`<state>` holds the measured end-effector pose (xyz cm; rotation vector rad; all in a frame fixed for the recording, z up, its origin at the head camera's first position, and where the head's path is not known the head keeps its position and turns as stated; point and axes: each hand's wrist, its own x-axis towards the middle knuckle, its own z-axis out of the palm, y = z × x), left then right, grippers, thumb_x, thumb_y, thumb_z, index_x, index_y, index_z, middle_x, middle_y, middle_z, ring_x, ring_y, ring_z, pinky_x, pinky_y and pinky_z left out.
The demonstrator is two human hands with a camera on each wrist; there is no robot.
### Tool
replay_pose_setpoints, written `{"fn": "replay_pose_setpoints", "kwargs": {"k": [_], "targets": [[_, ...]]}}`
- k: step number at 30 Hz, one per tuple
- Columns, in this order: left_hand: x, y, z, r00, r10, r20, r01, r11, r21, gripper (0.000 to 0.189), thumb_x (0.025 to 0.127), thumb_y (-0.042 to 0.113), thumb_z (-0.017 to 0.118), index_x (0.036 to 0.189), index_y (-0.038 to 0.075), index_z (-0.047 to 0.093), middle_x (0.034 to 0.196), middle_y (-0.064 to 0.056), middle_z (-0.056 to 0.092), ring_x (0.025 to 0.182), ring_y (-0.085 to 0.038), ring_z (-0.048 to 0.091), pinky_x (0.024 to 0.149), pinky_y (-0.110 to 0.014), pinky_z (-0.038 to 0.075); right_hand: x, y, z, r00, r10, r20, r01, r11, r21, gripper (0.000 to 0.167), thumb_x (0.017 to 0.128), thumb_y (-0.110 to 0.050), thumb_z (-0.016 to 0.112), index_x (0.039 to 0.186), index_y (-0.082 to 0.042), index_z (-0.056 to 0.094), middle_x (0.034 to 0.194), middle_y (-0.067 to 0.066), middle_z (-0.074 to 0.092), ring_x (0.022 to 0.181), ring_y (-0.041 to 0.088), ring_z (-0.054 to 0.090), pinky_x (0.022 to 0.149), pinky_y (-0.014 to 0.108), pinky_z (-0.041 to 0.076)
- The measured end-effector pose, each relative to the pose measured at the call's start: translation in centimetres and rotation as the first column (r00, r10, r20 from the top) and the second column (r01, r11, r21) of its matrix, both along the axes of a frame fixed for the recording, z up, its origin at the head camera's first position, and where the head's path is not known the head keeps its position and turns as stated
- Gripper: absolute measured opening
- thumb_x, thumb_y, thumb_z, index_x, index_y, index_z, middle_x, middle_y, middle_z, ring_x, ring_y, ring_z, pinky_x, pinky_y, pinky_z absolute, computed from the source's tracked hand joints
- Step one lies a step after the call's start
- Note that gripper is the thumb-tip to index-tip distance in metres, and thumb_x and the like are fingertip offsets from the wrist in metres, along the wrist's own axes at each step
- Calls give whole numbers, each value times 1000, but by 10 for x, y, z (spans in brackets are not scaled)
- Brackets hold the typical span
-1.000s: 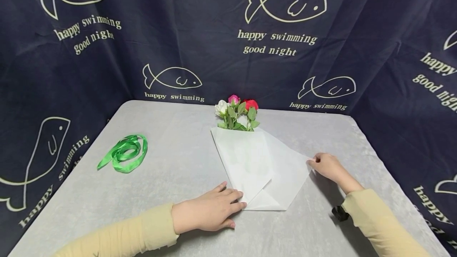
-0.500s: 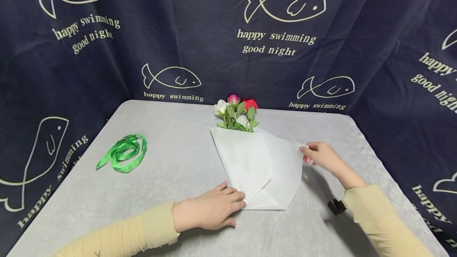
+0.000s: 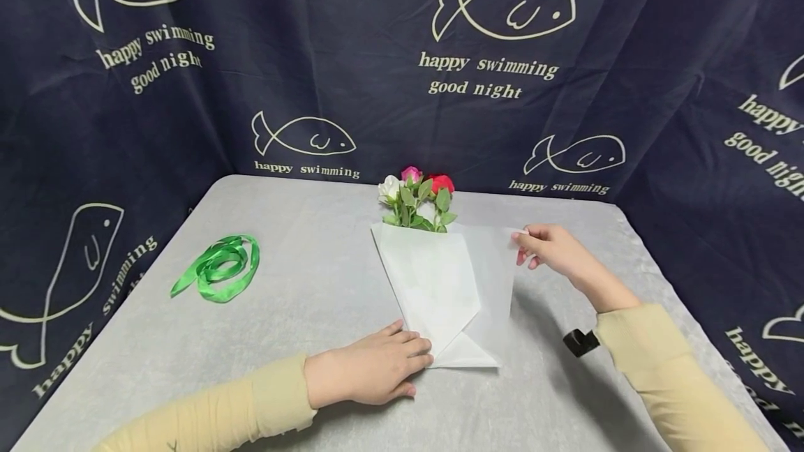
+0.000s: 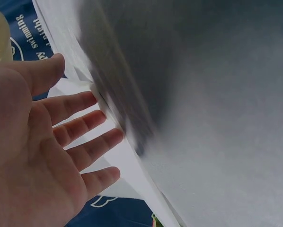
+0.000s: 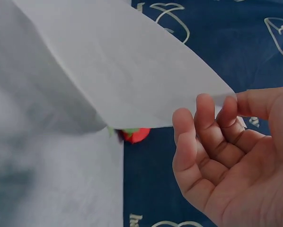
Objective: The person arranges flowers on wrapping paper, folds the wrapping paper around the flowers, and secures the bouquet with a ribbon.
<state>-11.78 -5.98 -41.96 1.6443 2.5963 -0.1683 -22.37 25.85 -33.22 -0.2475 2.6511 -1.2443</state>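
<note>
White wrapping paper (image 3: 433, 277) lies folded around a small bunch of artificial roses, its left side and bottom folded in. A white rose (image 3: 390, 188), a pink rose (image 3: 411, 174) and a red rose (image 3: 441, 184) with green leaves stick out at the top; their stems are hidden. My left hand (image 3: 377, 365) rests with straight fingers on the paper's lower left edge. Between thumb and index finger, my right hand (image 3: 553, 250) pinches the paper's right corner and holds that flap raised. In the right wrist view the flap (image 5: 132, 61) stretches away from the pinching fingertips.
A loosely coiled green ribbon (image 3: 220, 269) lies at the left of the grey-covered table (image 3: 301, 229). Dark blue cloth (image 3: 389, 33) with fish drawings hangs behind and at both sides. A black device (image 3: 581, 342) shows under the right sleeve.
My right hand has moved up and to the left, lifting the paper's right corner and bending the flap upright. The left hand has stayed in place.
</note>
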Motion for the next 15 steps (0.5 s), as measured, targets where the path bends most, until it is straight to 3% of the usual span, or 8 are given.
{"fn": "replay_pose_setpoints", "kwargs": {"k": [7,15], "targets": [[1,0,1,1000,-2,-10,2,1000,-5,48,96,43,48,138,20,48,142,2,45,130,-18,43,109,-45,33,-5,-20,14,999,36,3,-35,999,-26,37,96,-29,52,95,6,62,74,5,68,65,11,62,68,27,54],[0,-2,1,1000,-11,-15,11,1000,3,46,97,41,48,138,20,48,142,3,45,130,-18,44,108,-46,33,-16,-42,24,997,70,45,-63,988,-139,35,97,-23,51,100,11,57,74,6,70,71,12,68,67,27,56]]}}
